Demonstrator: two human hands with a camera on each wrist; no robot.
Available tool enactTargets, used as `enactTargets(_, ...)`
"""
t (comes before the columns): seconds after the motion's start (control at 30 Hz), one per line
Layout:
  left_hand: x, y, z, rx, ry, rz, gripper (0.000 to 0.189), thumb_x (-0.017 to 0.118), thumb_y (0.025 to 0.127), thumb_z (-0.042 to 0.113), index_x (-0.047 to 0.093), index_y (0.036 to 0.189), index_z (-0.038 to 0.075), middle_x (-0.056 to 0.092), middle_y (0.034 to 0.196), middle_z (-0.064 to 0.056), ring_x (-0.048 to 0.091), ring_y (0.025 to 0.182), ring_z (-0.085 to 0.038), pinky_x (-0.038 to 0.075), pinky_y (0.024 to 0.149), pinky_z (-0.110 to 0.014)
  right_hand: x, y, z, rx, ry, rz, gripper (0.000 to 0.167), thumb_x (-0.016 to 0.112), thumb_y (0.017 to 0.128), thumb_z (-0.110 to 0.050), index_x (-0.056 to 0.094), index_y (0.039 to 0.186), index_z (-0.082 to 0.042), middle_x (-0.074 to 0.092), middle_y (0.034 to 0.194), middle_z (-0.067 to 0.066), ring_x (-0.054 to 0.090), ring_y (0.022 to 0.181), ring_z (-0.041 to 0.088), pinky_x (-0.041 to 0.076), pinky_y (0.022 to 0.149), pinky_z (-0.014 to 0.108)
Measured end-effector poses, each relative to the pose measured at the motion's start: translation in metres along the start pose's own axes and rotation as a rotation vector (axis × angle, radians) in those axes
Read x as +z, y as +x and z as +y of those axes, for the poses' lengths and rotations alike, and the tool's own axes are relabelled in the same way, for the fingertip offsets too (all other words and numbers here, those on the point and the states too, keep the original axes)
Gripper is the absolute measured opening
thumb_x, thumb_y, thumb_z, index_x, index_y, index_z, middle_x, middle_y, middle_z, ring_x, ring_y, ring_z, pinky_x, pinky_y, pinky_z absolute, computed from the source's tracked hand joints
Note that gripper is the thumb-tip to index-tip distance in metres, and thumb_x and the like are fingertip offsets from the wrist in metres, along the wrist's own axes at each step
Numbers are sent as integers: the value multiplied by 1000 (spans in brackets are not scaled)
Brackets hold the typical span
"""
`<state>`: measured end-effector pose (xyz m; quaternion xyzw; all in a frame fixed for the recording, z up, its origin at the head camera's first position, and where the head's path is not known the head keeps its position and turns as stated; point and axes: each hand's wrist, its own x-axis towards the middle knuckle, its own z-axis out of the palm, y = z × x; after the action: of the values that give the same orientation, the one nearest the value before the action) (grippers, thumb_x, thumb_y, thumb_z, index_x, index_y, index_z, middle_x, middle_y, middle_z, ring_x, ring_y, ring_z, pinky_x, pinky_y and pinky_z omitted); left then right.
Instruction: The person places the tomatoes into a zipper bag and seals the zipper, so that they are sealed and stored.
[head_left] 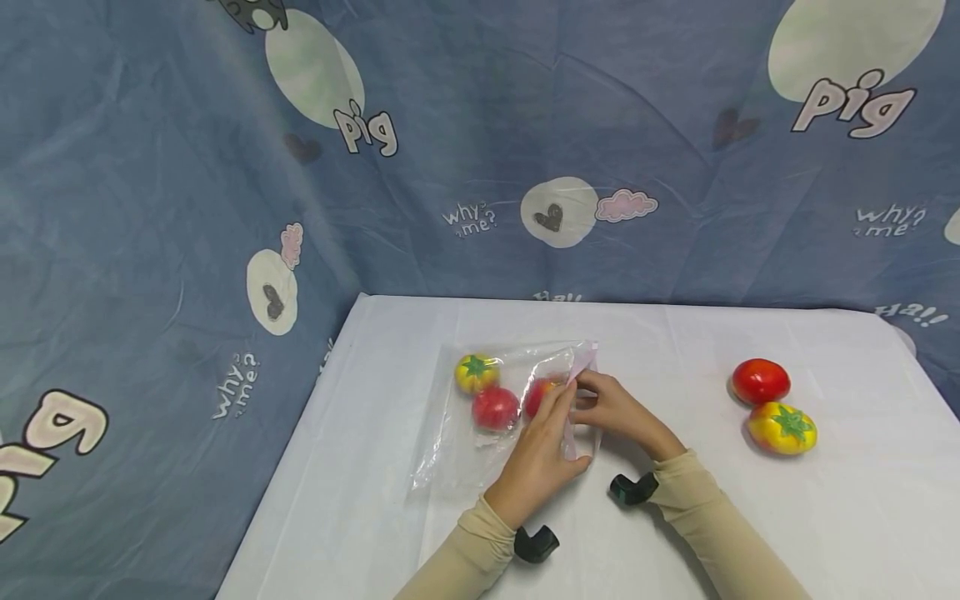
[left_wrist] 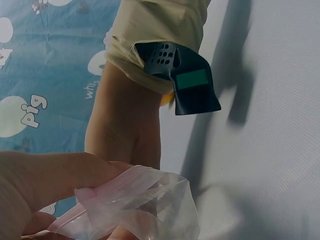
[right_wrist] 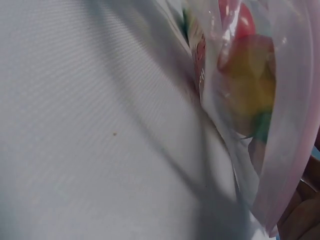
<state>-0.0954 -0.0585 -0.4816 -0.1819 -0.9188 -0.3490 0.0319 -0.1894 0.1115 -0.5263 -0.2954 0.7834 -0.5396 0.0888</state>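
A clear zip bag (head_left: 442, 450) with a pink strip along its mouth lies on the table, its mouth toward the right. Inside are a yellow fruit with a green star-shaped top (head_left: 477, 374), a round red fruit (head_left: 495, 409) and a red-and-yellow one (head_left: 537, 397) near the mouth. My left hand (head_left: 537, 461) pinches the pink edge, with the thumb showing over it in the left wrist view. Facing it, my right hand (head_left: 619, 414) grips the same edge from the right side. In the right wrist view the bag's pink strip (right_wrist: 295, 150) stands raised; the fingertips are partly hidden.
Right of the hands, a red fruit (head_left: 761, 382) touches a yellow-red fruit with a green top (head_left: 782, 428) on the white table (head_left: 660, 350). Black wrist devices (head_left: 633, 489) stick out from both sleeves. A blue printed curtain (head_left: 465, 100) hangs behind and to the left.
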Motion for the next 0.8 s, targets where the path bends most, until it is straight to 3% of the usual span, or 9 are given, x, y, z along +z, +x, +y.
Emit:
enactTargets(0.17,1,0,-1,-1,-3,-5,105,92,75,12,32,162,8,44,158,-8,61,131,-23,52,111,-38,0,7,-3,13,-50,-20,54,83,81,1,63,131,10,67,132,26,64,124,31,54,105,51)
enactTargets(0.27,1,0,-1,-4,-3,-10,105,91,76,12,32,162,8,43,158,-7,60,132,-23,52,112,-36,-1,10,-4,25,-52,-31,55,83,81,0,63,132,9,67,133,25,63,124,40,54,106,51)
enactTargets(0.57,1,0,0,-6,-9,-13,103,92,75,11,34,161,8,44,157,-8,59,133,-24,52,112,-38,-2,18,0,1,-62,-46,55,81,82,1,62,133,9,67,131,26,64,122,45,53,106,55)
enactTargets(0.8,1,0,0,3,-3,-2,102,92,74,11,36,160,7,46,153,-7,61,129,-23,53,111,-38,0,25,0,0,-104,-56,43,76,89,-3,67,131,3,72,127,20,67,117,35,54,100,30)
